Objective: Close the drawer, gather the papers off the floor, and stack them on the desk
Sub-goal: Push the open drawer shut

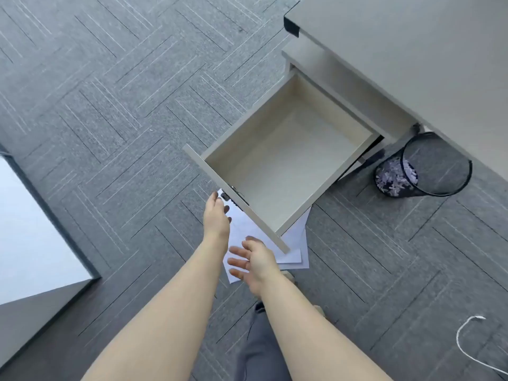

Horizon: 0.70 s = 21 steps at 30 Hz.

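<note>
Below the grey desk [412, 50], empty beige wooden drawer [288, 160] pulled fully out over white papers [291, 243]. Left hand [215, 215] open near its front, right hand [254, 264] spread, both empty. Closing first: push needed.

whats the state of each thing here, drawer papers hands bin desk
drawer: pulled fully open, empty inside
papers: loose on the floor, partly under the drawer front
left hand: open, at the drawer front near its lock, holding nothing
right hand: open, fingers spread above the papers, holding nothing
wastebasket: upright under the desk, shredded scraps inside
desk: visible part of the top bare
</note>
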Each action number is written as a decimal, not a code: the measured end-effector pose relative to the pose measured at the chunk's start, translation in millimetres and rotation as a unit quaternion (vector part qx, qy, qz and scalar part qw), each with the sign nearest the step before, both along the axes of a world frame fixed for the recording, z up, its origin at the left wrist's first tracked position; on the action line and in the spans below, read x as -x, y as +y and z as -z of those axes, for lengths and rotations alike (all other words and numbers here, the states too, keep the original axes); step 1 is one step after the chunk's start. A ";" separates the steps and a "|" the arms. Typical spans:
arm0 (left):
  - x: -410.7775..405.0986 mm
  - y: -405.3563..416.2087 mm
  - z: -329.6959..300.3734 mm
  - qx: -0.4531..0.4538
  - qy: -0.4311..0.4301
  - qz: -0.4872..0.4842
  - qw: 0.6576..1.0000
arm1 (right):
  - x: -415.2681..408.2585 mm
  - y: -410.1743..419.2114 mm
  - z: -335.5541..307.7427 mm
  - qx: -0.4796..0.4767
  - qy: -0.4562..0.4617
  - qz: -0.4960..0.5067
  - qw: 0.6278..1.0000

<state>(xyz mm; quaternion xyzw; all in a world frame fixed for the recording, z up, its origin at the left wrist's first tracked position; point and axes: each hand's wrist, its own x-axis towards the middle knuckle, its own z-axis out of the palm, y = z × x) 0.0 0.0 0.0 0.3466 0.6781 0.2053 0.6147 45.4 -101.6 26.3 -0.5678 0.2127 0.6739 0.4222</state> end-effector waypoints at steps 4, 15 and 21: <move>-5.0 9.4 10.5 0.034 -0.023 -0.047 0.998 | -2.4 5.4 15.3 0.025 0.002 0.031 0.999; -15.3 13.4 19.5 0.039 -0.048 -0.076 0.995 | -12.0 8.2 35.3 0.052 -0.033 0.095 0.994; -31.2 20.5 22.1 0.041 -0.054 -0.050 0.996 | -32.7 13.4 34.6 0.065 -0.046 0.104 0.991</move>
